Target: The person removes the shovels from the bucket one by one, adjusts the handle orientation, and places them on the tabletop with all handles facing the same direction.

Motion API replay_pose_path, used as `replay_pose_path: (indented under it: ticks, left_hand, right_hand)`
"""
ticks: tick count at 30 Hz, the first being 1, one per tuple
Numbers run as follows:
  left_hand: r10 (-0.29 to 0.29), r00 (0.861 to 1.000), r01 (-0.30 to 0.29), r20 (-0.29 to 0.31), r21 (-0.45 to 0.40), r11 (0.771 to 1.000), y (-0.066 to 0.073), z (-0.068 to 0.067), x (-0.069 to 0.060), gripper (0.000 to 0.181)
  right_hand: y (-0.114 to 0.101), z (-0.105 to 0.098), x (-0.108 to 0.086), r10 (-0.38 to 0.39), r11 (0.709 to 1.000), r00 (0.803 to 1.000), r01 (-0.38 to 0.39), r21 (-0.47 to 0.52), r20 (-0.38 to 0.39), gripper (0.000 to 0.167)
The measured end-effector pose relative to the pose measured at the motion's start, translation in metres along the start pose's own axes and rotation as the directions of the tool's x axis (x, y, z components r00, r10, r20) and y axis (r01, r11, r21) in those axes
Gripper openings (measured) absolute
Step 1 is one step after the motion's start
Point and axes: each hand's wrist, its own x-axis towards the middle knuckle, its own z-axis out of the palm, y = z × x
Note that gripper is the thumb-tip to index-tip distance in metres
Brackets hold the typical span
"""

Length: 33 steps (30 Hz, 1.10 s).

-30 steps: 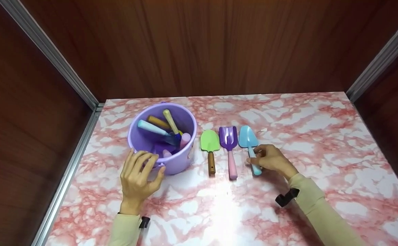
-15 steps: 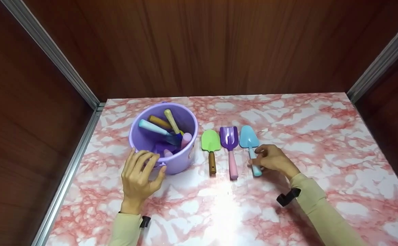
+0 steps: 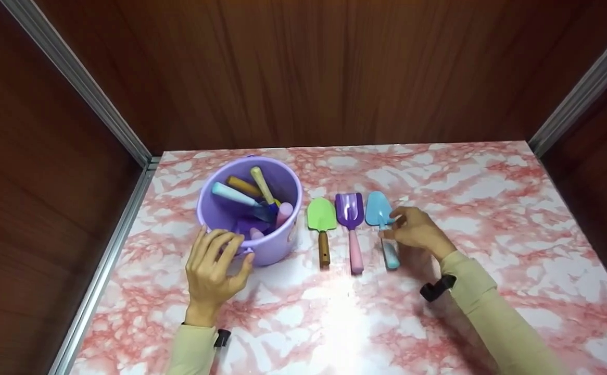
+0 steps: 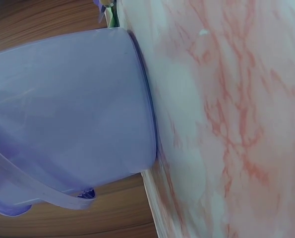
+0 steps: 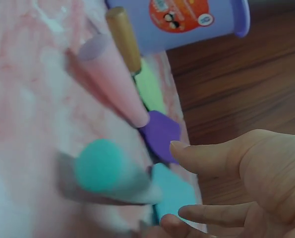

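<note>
On the near left rim of a lilac bucket (image 3: 277,252) lie the bent fingers of my left hand (image 3: 212,273), with the thumb outside below the rim. The left wrist view shows the bucket's wall (image 4: 73,109) but not the hand. My right hand (image 3: 418,232) hovers over a light-blue trowel (image 3: 390,255) that lies on the table; its thumb (image 5: 202,156) and fingers are spread apart. To the left of that trowel lie a purple scoop with a pink handle (image 3: 355,250) and a green trowel with a brown handle (image 3: 321,214).
Several tools stand in the bucket, among them a light-blue handle (image 3: 233,194), a pale yellow handle (image 3: 261,182) and a pink one (image 3: 283,212). The marbled red-and-white table (image 3: 465,198) is bounded by brown wood panels (image 3: 334,73) at the back and both sides.
My right hand has let go of the light-blue trowel's handle and risen a little towards the blade. My left hand stays at the bucket's rim.
</note>
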Motion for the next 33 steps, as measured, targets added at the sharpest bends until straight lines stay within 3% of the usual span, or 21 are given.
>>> replay_pose_path:
  ticks: [6,13,20,24,27,30,33]
  left_hand:
    - [-0.007,1.000,0.007,0.006,0.004,1.000,0.000,0.001,0.000,0.032]
    - [-0.022,1.000,0.022,0.006,0.008,1.000,0.000,0.002,-0.001,0.033]
    - [-0.024,1.000,0.024,0.001,0.001,1.000,0.001,0.002,-0.004,0.033]
    - [-0.030,1.000,0.030,0.001,-0.003,1.000,0.001,0.002,-0.004,0.034]
    - [-0.028,1.000,0.028,0.006,0.000,1.000,0.000,0.002,-0.005,0.035]
    - [-0.028,1.000,0.028,0.006,0.001,1.000,0.000,0.002,-0.006,0.035]
    - [-0.033,0.999,0.033,0.000,0.000,0.999,0.000,0.003,-0.007,0.035]
  right_hand:
    - [-0.037,-0.012,0.009,-0.132,0.988,0.991,0.129,-0.089,-0.024,0.062]
    - [-0.093,-0.014,0.019,-0.207,0.967,0.978,0.206,-0.153,0.007,0.056]
    - [-0.138,-0.007,0.026,-0.364,0.914,0.931,0.357,-0.191,-0.006,0.045]
    - [-0.163,-0.006,0.030,-0.468,0.870,0.882,0.451,-0.200,-0.046,0.034]
    - [-0.178,-0.002,0.035,-0.555,0.819,0.829,0.532,-0.217,-0.062,0.030]
    - [-0.192,0.004,0.040,-0.651,0.743,0.758,0.625,-0.241,-0.044,0.029]
    - [-0.204,0.012,0.047,-0.741,0.641,0.671,0.714,-0.282,0.014,0.027]
